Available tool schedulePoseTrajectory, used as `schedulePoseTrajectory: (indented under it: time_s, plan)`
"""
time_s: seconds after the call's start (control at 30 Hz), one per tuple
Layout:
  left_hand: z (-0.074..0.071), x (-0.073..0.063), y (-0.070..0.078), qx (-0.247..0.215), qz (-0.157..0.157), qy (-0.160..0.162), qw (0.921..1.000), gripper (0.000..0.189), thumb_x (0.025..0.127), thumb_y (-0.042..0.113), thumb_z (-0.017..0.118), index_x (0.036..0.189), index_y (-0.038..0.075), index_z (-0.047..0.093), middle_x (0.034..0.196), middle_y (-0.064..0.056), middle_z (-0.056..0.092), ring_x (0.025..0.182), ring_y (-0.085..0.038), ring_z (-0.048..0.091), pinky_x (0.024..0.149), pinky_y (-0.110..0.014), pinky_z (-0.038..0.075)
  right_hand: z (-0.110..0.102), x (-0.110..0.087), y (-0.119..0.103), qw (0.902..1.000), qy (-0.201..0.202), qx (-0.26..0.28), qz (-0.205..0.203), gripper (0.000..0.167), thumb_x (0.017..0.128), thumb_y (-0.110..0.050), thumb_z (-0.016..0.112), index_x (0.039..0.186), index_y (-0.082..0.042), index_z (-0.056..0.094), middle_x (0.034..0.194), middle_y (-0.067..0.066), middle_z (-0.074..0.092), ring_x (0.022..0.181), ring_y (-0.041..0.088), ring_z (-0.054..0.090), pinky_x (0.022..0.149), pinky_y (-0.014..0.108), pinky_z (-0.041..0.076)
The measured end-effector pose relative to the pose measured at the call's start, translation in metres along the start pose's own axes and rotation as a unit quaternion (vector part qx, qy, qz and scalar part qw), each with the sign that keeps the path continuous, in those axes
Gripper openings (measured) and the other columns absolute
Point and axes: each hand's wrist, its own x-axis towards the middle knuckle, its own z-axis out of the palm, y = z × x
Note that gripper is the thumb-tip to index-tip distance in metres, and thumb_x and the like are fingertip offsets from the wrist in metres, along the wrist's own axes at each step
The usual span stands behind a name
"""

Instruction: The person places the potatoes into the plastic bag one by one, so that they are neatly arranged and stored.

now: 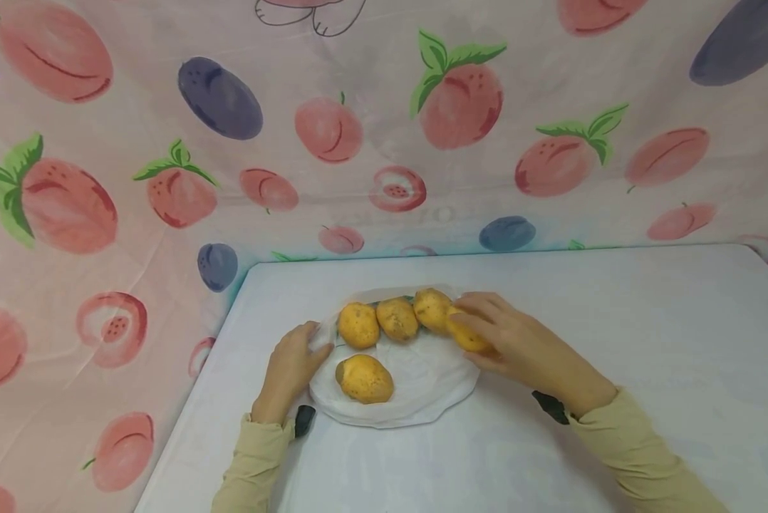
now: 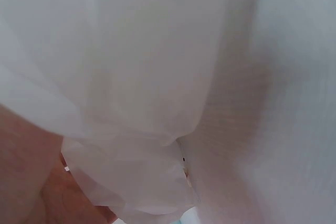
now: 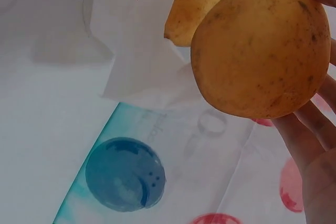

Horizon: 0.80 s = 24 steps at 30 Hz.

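A white bag (image 1: 416, 370) lies on the table with its mouth spread wide and its rim bunched up. Several yellow potatoes are inside: one potato (image 1: 365, 379) near the front and a row along the back, among them a potato (image 1: 359, 325) at the left. My left hand (image 1: 289, 367) pinches the bag's left rim between thumb and fingers. In the left wrist view the white bag (image 2: 131, 177) covers most of that hand. Over the bag's right rim, my right hand (image 1: 519, 342) grips another potato (image 3: 260, 51), its fingers spread round it.
The white table (image 1: 647, 356) extends to both sides of the bag. Behind it and on the left hangs a pink cloth (image 1: 358, 71) printed with peaches and plums. Dark wrist straps (image 1: 303, 420) show at both sleeves.
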Motion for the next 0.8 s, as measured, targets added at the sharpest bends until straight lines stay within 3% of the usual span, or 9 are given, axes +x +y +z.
schedulePoseTrajectory:
  time_s: [0.4, 0.63, 0.8]
  plan:
    - [0.000, 0.000, 0.000, 0.000, -0.001, 0.002, 1.0000, 0.052, 0.090, 0.022, 0.072, 0.132, -0.005, 0.057, 0.132, -0.024, 0.061, 0.123, -0.042, 0.057, 0.103, -0.054, 0.046, 0.014, 0.014, -0.012, 0.9998, -0.009, -0.002, -0.015, 0.054, 0.076, -0.014, 0.085, 0.124, -0.003, 0.063, 0.133, 0.014, 0.057, 0.124, 0.030, 0.053, 0.088, 0.037, 0.058]
    - [0.000, 0.001, 0.000, -0.001, -0.002, 0.000, 1.0000, 0.052, 0.090, 0.022, 0.072, 0.132, -0.005, 0.057, 0.131, -0.024, 0.061, 0.123, -0.042, 0.057, 0.103, -0.054, 0.046, 0.023, 0.021, -0.017, 0.9995, -0.024, 0.000, -0.019, 0.050, 0.079, -0.018, 0.084, 0.123, -0.006, 0.064, 0.133, 0.011, 0.057, 0.126, 0.029, 0.052, 0.097, 0.039, 0.054]
    - [-0.001, 0.000, 0.000, -0.001, -0.002, -0.003, 1.0000, 0.052, 0.090, 0.022, 0.072, 0.132, -0.005, 0.057, 0.132, -0.025, 0.061, 0.123, -0.042, 0.057, 0.103, -0.054, 0.046, 0.029, 0.026, -0.021, 0.9992, -0.026, 0.002, -0.031, 0.049, 0.078, -0.016, 0.084, 0.122, -0.006, 0.064, 0.132, 0.011, 0.057, 0.125, 0.027, 0.052, 0.096, 0.038, 0.055]
